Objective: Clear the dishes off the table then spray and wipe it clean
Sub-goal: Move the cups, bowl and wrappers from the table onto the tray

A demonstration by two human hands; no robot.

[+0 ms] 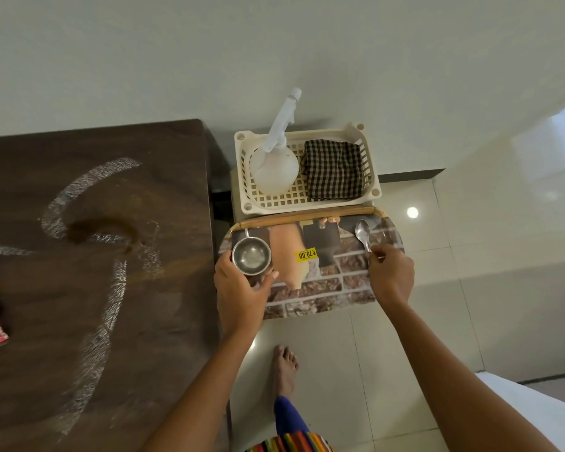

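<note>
My left hand (238, 288) is wrapped around a small steel cup (251, 256), at the left end of the printed tray (327, 288). My right hand (390, 272) pinches the handle of a steel spoon (362, 233), bowl lying on the tray's far right. Behind the tray: cream plastic basket (371, 187) holding a white spray bottle (274, 171) and a folded checked cloth (335, 171). Dark wooden surface (95, 305) to the left, with a brown spill (101, 228) and white smears (111, 288).

The single head view looks steeply down, close over both forearms, onto the tray (323, 298) and table (95, 256).
</note>
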